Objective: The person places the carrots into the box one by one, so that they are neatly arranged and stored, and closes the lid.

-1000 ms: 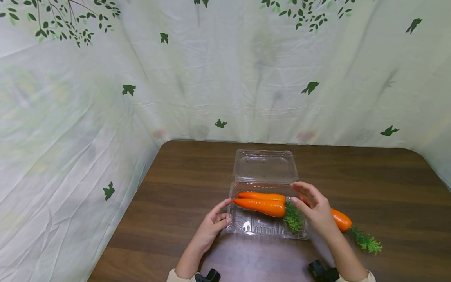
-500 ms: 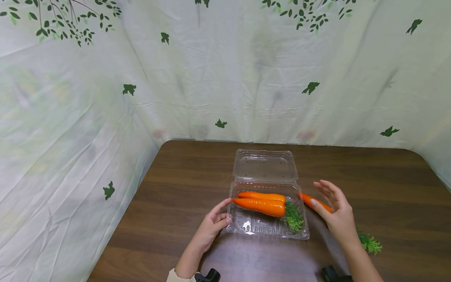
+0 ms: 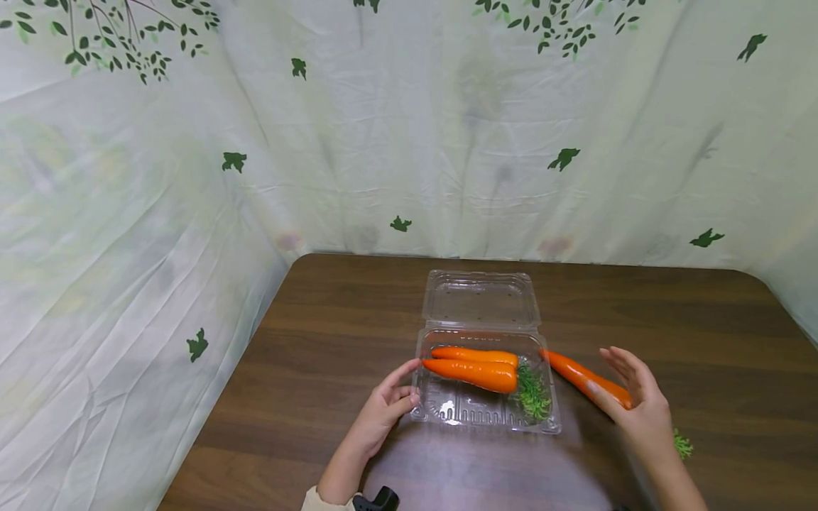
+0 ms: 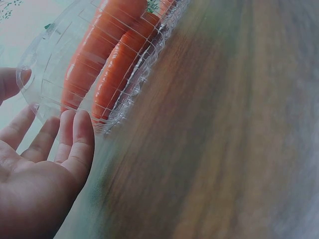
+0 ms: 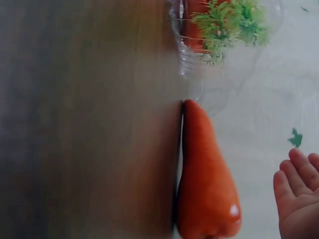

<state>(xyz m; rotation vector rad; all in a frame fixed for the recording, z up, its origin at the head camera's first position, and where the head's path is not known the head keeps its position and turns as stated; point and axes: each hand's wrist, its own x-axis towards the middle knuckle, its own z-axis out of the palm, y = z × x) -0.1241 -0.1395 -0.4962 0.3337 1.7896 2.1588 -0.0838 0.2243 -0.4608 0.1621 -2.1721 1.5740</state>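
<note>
A clear plastic clamshell container [image 3: 473, 415] lies with its lid [image 3: 482, 298] laid back. Two orange carrots [image 3: 476, 374] rest side by side inside, their green tops [image 3: 533, 394] at the right end. My left hand [image 3: 386, 408] holds the container's left end, thumb at the rim and fingertips against the clear wall [image 4: 55, 89]. Another carrot [image 3: 581, 376] lies on the table to the right, its tip by the container's side. Over its thick end my right hand [image 3: 642, 404] hovers with spread fingers, hiding part of its leaves [image 3: 682, 443]. Those fingers [image 5: 296, 179] appear apart from the carrot.
The brown wooden table [image 3: 332, 326] reaches back to a pale cloth curtain [image 3: 383, 142] printed with leaves and birds. A black wrist device [image 3: 378, 499] sits at my left cuff.
My right hand has moved from the container's right edge rightward along the loose carrot, uncovering its tip and middle. The left hand and container have stayed in place.
</note>
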